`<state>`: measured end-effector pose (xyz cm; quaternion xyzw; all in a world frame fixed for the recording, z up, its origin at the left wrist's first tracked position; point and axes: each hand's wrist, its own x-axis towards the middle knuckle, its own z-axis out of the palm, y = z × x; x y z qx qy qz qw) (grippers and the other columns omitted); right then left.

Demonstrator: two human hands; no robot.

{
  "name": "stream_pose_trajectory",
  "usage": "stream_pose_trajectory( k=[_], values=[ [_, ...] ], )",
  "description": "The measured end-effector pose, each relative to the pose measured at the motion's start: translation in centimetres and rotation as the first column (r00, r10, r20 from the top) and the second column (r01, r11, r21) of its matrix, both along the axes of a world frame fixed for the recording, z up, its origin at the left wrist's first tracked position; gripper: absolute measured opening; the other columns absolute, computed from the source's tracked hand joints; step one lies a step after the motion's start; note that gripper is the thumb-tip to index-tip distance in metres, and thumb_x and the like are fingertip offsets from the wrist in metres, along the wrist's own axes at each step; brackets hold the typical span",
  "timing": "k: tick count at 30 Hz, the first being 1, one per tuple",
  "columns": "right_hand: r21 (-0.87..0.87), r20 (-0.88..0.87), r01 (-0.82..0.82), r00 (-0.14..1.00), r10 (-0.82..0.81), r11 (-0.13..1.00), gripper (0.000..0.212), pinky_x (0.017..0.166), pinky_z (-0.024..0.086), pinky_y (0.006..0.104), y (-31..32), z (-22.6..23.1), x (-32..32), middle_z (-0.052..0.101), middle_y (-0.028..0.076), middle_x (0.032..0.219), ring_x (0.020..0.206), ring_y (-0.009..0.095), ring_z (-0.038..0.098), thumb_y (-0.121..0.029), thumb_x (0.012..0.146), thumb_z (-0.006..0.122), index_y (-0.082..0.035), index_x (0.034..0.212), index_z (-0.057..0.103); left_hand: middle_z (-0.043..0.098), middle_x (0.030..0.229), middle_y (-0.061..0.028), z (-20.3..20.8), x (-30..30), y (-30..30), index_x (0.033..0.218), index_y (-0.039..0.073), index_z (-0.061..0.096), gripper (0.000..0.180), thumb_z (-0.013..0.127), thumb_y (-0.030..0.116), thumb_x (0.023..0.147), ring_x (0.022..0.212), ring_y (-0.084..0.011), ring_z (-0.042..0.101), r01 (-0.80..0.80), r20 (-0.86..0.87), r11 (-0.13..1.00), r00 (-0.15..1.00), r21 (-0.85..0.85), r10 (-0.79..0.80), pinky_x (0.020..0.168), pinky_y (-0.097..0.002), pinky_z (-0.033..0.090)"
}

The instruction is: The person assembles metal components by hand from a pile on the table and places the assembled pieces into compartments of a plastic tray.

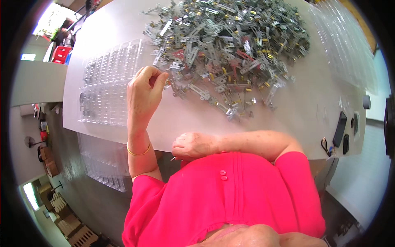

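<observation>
My left hand is raised over the table at the left edge of a big heap of small metal brackets. Its thumb and fingertips are pinched together, and whatever they hold is hidden or too small to name. My right hand rests closed at the table's near edge, in front of my body. A thin pointed metal tip pokes out below it, and the rest of that item is hidden. Left of my left hand lie clear plastic compartment trays, with grey parts in their leftmost compartments.
Clear plastic sheets or bags lie along the table's right side. A black phone, a small black item and a key ring sit at the near right. More clear trays are stacked below the table's left edge.
</observation>
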<state>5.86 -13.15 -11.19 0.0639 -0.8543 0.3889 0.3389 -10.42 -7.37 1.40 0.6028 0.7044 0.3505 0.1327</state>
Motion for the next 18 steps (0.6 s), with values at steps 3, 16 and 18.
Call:
stream_pose_trajectory(
  k=[3, 16, 18],
  values=[
    [0.061, 0.020, -0.003, 1.000, 0.002, 0.998, 0.022, 0.070, 0.053, 0.0379, -0.3, -0.3, 0.0, 0.057, 0.009, 0.079, 0.075, 0.028, 0.063, -0.021, 0.082, 0.070, -0.006, 0.079, 0.054, 0.062, 0.076, -0.0077, -1.2, 1.9, -1.1, 0.086, -0.002, 0.066, 0.011, 0.073, 0.006, 0.087, 0.064, -0.0128, 0.057, 0.186, 0.030, 0.979, 0.982, 0.082, -0.189, 0.061, -0.0278, 0.047],
    [0.204, 0.094, -0.050, 0.995, 0.031, 0.978, 0.021, 0.073, 0.054, 0.0393, 0.1, 1.6, 0.9, 0.060, 0.011, 0.085, 0.080, 0.030, 0.063, -0.019, 0.073, 0.069, -0.005, 0.083, 0.057, 0.066, 0.107, -0.0088, -4.8, 5.1, -1.1, 0.101, 0.002, 0.066, 0.021, 0.060, 0.001, 0.081, 0.105, -0.0272, 0.059, 0.520, -0.550, 0.854, 0.711, -0.010, -0.439, 0.093, -0.0412, 0.044],
    [0.238, 0.130, -0.070, 0.991, 0.040, 0.969, 0.022, 0.076, 0.054, 0.0399, -0.1, 1.2, 0.8, 0.061, 0.011, 0.087, 0.083, 0.030, 0.063, -0.020, 0.073, 0.070, -0.005, 0.084, 0.057, 0.066, 0.106, -0.0086, -5.0, 5.2, -0.9, 0.100, 0.003, 0.066, 0.019, 0.059, 0.001, 0.082, 0.104, -0.0266, 0.059, 0.534, -0.551, 0.844, 0.693, -0.041, -0.466, 0.093, -0.0416, 0.044]
  ],
)
